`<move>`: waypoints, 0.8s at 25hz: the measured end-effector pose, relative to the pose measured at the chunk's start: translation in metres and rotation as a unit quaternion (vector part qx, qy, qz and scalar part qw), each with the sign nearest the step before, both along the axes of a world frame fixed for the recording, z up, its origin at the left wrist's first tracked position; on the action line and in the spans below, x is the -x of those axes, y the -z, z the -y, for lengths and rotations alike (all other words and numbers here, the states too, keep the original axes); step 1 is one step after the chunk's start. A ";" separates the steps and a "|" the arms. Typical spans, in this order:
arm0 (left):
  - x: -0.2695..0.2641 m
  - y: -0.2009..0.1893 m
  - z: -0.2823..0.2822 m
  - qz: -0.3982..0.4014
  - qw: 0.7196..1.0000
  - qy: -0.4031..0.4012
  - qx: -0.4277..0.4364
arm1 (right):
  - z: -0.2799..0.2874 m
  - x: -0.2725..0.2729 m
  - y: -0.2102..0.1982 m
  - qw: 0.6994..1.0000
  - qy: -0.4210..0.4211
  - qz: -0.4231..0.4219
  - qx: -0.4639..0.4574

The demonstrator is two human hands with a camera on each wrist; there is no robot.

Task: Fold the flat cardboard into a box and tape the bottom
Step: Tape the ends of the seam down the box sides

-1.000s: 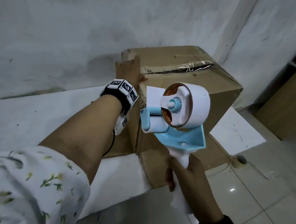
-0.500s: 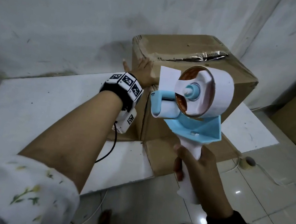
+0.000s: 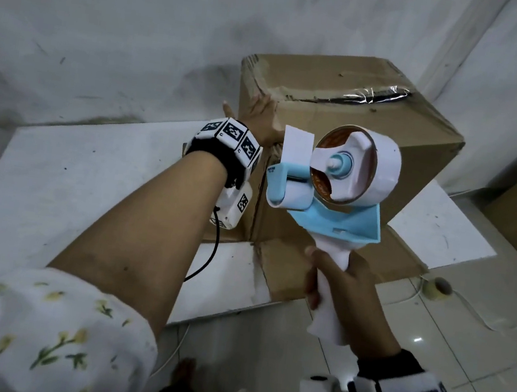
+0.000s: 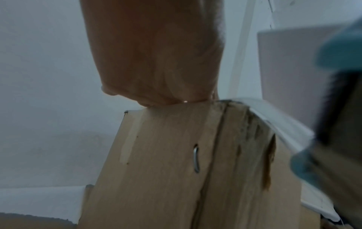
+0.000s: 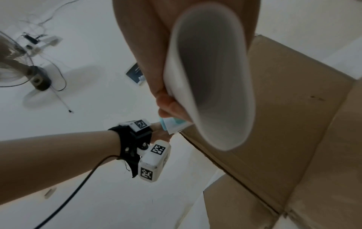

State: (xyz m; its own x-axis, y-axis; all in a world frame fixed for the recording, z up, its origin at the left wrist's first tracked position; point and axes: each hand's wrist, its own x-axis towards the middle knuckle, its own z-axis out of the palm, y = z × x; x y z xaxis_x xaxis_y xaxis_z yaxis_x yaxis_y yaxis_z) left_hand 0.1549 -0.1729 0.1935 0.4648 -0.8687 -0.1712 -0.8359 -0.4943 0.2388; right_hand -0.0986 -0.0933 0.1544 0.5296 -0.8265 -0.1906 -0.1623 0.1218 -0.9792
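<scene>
One box (image 3: 341, 134), one tape dispenser (image 3: 334, 186), two hands

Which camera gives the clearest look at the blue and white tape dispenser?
The head view: the whole blue and white tape dispenser shows there. The left wrist view catches a blurred edge of it; the right wrist view shows mainly its handle.

White low platform (image 3: 72, 178) w/ cardboard box (image 3: 339, 147) standing on it, bottom flaps splayed over edge, tiled floor (image 3: 460, 347) beside w/ small tape roll (image 3: 437, 286)
</scene>
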 end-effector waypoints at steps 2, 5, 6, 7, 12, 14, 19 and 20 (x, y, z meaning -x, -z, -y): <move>0.000 0.000 0.002 -0.006 1.000 -0.006 0.010 | 0.002 -0.008 0.009 1.000 0.011 0.010 -0.026; -0.004 0.000 0.000 -0.035 0.999 -0.008 0.021 | -0.010 -0.012 0.038 0.996 0.030 0.002 -0.089; -0.006 -0.001 0.002 -0.040 0.999 -0.008 0.028 | -0.009 -0.013 0.046 0.992 0.048 -0.002 -0.114; -0.004 0.001 0.002 -0.051 0.998 -0.009 0.031 | -0.010 -0.009 0.053 0.988 0.069 -0.011 -0.138; 0.000 0.003 0.000 -0.074 0.995 -0.012 0.068 | 0.006 0.017 0.049 0.993 0.084 -0.030 -0.075; 0.004 0.001 -0.009 -0.059 0.990 -0.023 0.123 | 0.004 0.024 0.045 0.997 0.067 -0.040 -0.003; 0.022 0.022 -0.045 -0.067 0.950 0.102 0.286 | -0.004 0.018 0.033 0.994 0.060 0.033 0.082; 0.024 0.030 -0.049 -0.052 0.957 0.118 0.260 | -0.002 0.016 0.032 0.993 0.068 0.054 0.083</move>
